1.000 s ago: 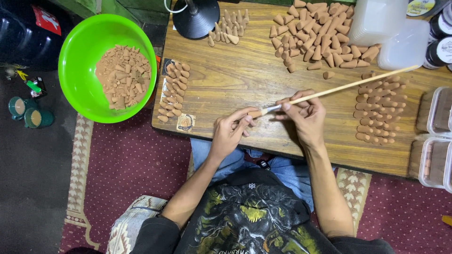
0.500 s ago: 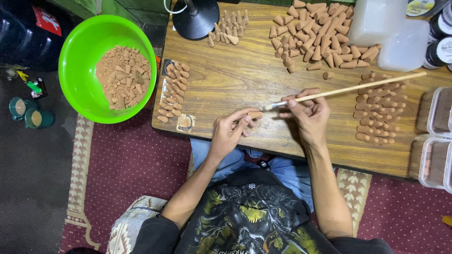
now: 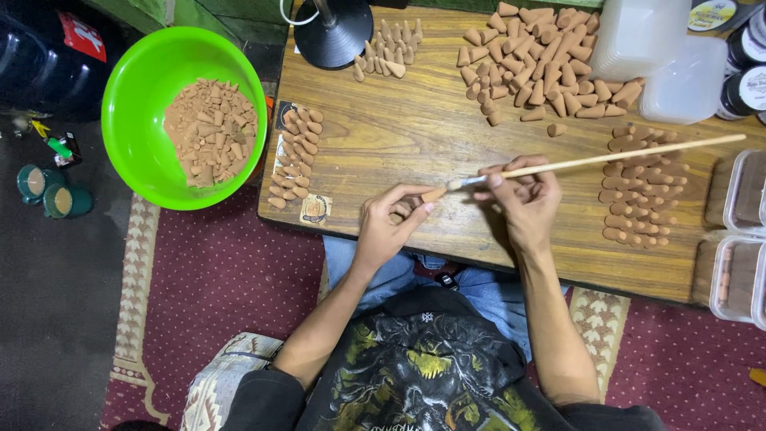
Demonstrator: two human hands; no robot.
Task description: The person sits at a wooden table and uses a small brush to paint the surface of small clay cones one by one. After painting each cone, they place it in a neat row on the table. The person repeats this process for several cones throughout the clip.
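My left hand (image 3: 391, 223) pinches a small brown clay cone (image 3: 433, 194) between thumb and fingers over the wooden table (image 3: 415, 136). My right hand (image 3: 523, 199) grips a long wooden-handled paintbrush (image 3: 606, 160), its bristle tip touching the cone. The brush handle slants up to the right, above rows of brown cones (image 3: 638, 183) laid flat beside my right hand.
A bright green bowl (image 3: 140, 88) of brown cones sits on the floor at left. More cones lie in a heap (image 3: 542, 60) at the back, in rows (image 3: 295, 156) on the left edge, and by a black lamp base (image 3: 331, 32). Clear plastic tubs (image 3: 738, 231) line the right.
Both hands have stayed nearly still; the brush handle has tilted a little lower and the cone has turned slightly against the bristles.
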